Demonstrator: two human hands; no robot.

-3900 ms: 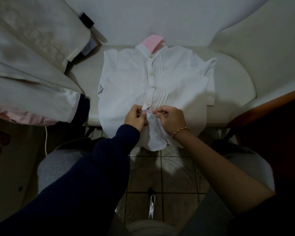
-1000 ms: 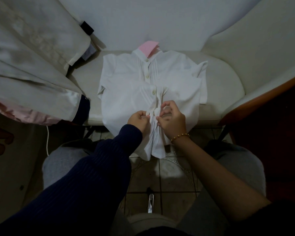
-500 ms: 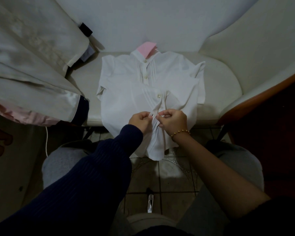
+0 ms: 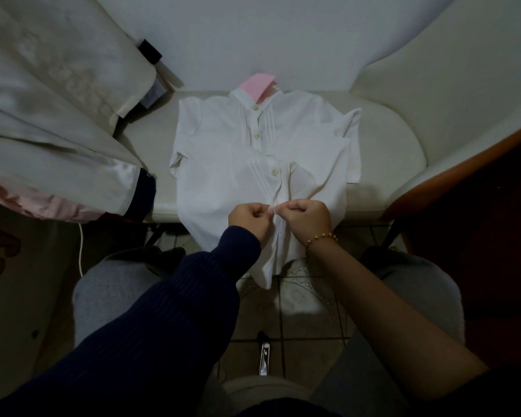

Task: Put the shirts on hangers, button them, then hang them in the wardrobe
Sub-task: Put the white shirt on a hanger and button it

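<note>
Hands meet at the near edge of the seat cushion. The left hand, in a navy sleeve, and the right hand, with a beaded bracelet at the wrist, have their fingers curled. Each pinches one edge of the front opening of the white shirt, with the knuckles almost touching. What sits between the fingertips is too small to tell.

The shirt lies front-up on the cushion. Its long axis runs from far to near: the collar points away from the person, toward the seat back, and the hem points toward the person. The lower part hangs over the front edge of the cushion, above the tiled floor. Short sleeves spread to either side, the one on the right of the view folded and rumpled.

Three buttons show in a line down the placket, from the collar to just above the hands, and they look fastened. Below the hands the two front panels hang apart. A pink flat piece sticks out of the collar; I cannot tell what it is.

To the left of the view a beige garment drapes beside the cushion, with pink cloth under its lower edge. A wooden rail curves along the right.
</note>
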